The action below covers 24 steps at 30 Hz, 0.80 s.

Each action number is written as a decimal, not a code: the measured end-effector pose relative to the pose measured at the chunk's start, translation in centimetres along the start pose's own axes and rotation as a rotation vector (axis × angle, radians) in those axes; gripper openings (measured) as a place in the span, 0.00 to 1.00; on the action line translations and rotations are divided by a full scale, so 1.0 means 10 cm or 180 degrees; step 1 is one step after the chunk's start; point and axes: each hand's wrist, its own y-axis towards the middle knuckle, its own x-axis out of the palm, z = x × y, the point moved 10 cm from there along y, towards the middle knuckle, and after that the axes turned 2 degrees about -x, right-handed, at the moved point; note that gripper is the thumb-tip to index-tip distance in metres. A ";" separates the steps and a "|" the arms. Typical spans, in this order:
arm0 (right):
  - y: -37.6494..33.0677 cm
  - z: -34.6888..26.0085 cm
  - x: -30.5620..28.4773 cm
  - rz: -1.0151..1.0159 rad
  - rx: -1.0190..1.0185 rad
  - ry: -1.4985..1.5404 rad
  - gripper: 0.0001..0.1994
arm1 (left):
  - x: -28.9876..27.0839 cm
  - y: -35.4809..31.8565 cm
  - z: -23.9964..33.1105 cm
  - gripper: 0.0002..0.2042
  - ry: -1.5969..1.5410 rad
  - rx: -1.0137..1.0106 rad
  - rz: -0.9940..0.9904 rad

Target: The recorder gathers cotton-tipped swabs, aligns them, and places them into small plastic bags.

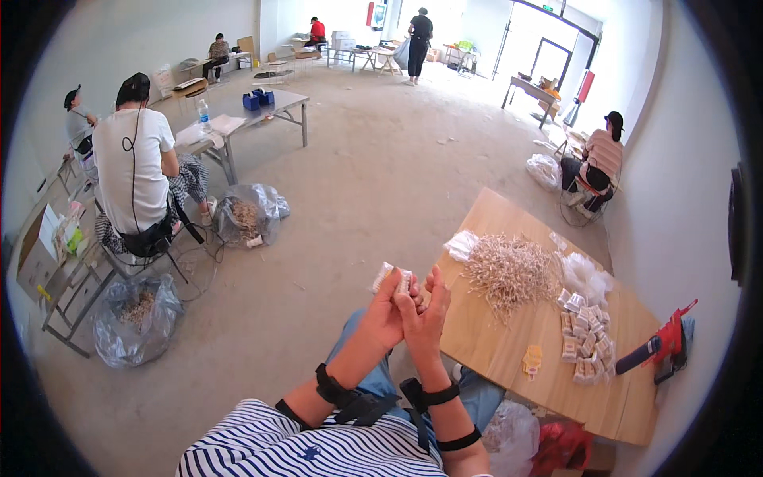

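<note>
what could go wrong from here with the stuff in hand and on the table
The white pack in the left hand is beside the wooden table, so a slip might drop it. The heap of loose sticks could scatter if brushed.

No readable lettering, green sign [547, 8] too small, yellow cards [532, 359] blurred

The wood-grained tabletop [477, 338] carries a heap of thin sticks [509, 274], whitish plastic [584, 276], small packs [586, 338] and yellow cards [532, 360]
</note>
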 end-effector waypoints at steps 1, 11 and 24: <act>0.01 0.04 0.04 -0.0036 0.0120 0.0118 0.37 | 0.00 0.01 0.01 0.18 0.0002 0.0030 -0.0003; 0.02 0.42 0.31 -0.0518 0.0870 0.0814 0.35 | -0.15 0.11 -0.11 0.16 -0.0761 -0.0034 -0.0017; 0.07 -0.10 0.10 -0.0206 0.0515 0.0135 0.07 | -0.18 0.04 -0.07 0.15 -0.0799 -0.0079 0.0059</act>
